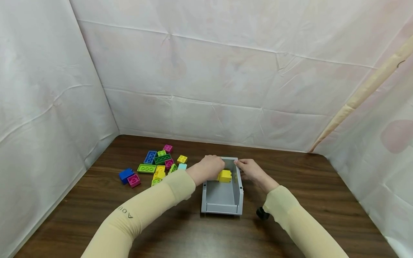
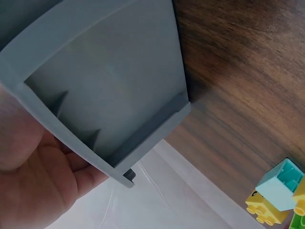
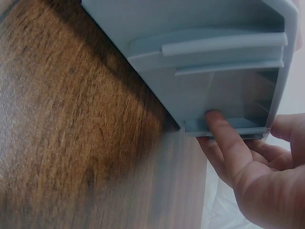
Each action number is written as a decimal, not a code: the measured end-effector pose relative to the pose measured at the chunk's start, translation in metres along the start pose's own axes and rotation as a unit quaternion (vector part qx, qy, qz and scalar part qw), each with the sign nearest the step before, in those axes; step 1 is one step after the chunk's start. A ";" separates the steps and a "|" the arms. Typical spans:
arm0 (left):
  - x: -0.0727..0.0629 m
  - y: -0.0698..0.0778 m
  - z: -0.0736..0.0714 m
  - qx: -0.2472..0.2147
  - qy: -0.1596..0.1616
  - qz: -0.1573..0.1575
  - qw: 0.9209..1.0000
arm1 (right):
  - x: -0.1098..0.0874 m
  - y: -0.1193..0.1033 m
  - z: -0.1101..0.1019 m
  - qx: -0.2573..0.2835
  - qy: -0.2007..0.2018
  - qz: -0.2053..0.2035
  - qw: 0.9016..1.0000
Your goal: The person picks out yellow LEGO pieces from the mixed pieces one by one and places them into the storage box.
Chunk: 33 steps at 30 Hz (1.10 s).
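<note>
A grey open-topped bin [image 1: 222, 208] stands on the table in front of me, with a yellow brick [image 1: 225, 176] inside near its back. My left hand [image 1: 211, 166] reaches over the left wall at the back, beside that brick. The left wrist view shows the palm [image 2: 43, 186] behind the bin's rim [image 2: 66, 136], the fingertips hidden by the wall. Whether they hold anything is not visible. At the back right corner my right hand [image 1: 253, 170] grips the bin, one finger [image 3: 228, 140] against the outside of the wall.
Loose bricks lie left of the bin, among them a blue brick [image 1: 126, 175], a pink brick [image 1: 133, 180], a green brick [image 1: 162, 159] and a light-blue brick [image 1: 182, 167]. A small black object [image 1: 262, 214] is by my right sleeve. White cloth [image 1: 206, 122] hangs behind the table.
</note>
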<state>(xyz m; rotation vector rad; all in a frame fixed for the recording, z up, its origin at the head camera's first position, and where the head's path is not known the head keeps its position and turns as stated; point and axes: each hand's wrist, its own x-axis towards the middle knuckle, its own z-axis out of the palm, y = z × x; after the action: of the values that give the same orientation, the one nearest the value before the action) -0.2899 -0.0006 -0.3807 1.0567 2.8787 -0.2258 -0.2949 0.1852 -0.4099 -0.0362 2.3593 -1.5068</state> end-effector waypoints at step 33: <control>-0.018 -0.006 -0.023 -0.035 0.032 0.029 0.998 | 0.001 0.003 0.000 -0.003 0.005 -0.005 1.000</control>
<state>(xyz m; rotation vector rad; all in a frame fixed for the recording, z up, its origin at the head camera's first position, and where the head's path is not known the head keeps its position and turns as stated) -0.2809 -0.0130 -0.3548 1.1526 2.8836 -0.0894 -0.2956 0.1858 -0.4129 -0.0421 2.3751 -1.5080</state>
